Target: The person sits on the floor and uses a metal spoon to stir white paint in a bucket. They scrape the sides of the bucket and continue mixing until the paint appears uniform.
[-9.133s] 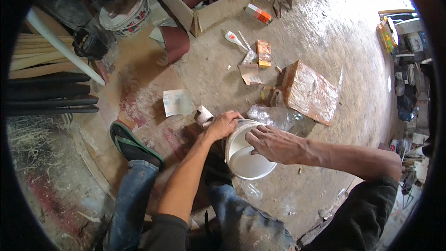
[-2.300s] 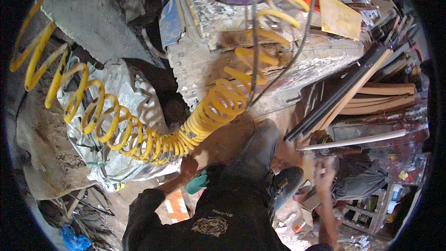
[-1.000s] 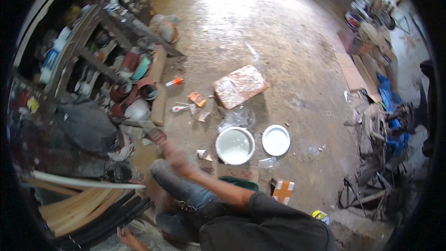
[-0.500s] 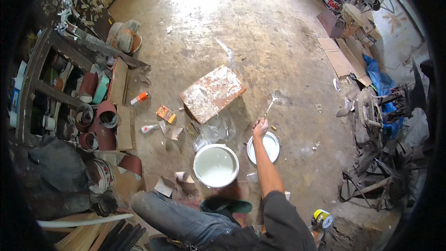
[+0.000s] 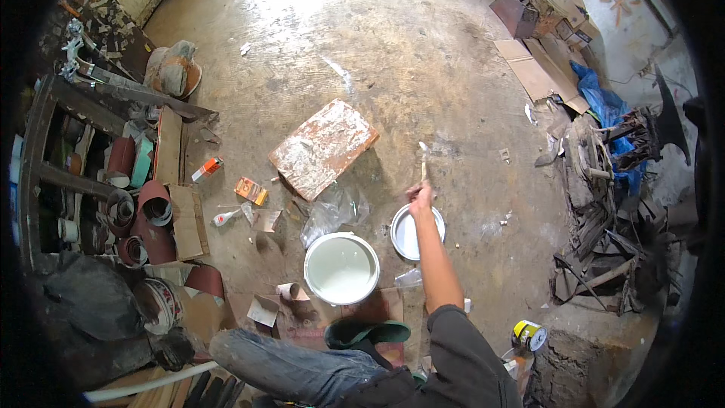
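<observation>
One slim pale tool (image 5: 424,157), right of centre, grasped in right hand (image 5: 421,195), tip toward top of frame. Left hand out of frame; grip cannot be told. Round white lid (image 5: 405,237) on floor (image 5: 468,106) just below right hand. Uncovered white bucket (image 5: 306,272) at lower centre, left of lid. Reddish block (image 5: 323,149), smeared white, above bucket.

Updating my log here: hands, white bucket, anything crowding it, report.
Right hand gripping slim tool; left hand out of view. White bucket uncovered, pale contents inside. Clear plastic close beside it.
</observation>
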{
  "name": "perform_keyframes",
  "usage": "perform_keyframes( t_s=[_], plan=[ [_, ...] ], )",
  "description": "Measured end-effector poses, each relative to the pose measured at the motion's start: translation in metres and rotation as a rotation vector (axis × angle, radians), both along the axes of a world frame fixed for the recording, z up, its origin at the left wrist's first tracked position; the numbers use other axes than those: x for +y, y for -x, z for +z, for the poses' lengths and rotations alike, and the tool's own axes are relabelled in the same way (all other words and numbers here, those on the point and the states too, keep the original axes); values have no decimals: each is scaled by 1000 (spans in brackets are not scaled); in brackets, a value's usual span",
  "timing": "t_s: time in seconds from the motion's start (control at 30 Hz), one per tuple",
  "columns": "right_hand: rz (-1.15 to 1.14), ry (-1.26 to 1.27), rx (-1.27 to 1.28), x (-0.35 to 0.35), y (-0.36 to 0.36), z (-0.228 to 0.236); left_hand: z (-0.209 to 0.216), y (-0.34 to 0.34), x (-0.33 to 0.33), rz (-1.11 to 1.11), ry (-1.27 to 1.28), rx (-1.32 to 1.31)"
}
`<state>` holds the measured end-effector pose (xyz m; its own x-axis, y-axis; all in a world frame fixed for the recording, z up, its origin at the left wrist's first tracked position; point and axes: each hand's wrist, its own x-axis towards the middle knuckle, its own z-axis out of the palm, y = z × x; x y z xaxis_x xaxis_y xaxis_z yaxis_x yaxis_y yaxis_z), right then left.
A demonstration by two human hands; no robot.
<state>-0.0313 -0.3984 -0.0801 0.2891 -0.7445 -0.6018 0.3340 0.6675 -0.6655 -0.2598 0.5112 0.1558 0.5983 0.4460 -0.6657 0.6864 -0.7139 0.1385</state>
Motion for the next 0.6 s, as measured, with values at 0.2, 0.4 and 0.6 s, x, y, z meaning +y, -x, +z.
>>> perform_keyframes(
  t_s=[0.2,0.4,0.6],
  plan=[
    [21,23,606,-25,41,4,-19,27,23,127,171,-87],
    [-47,787,1013,-8,47,-34,-18,18,21,-43,-40,-134],
    [240,781,1084,29,20,42,74,-99,-125,69,-176,-653]
  ],
)
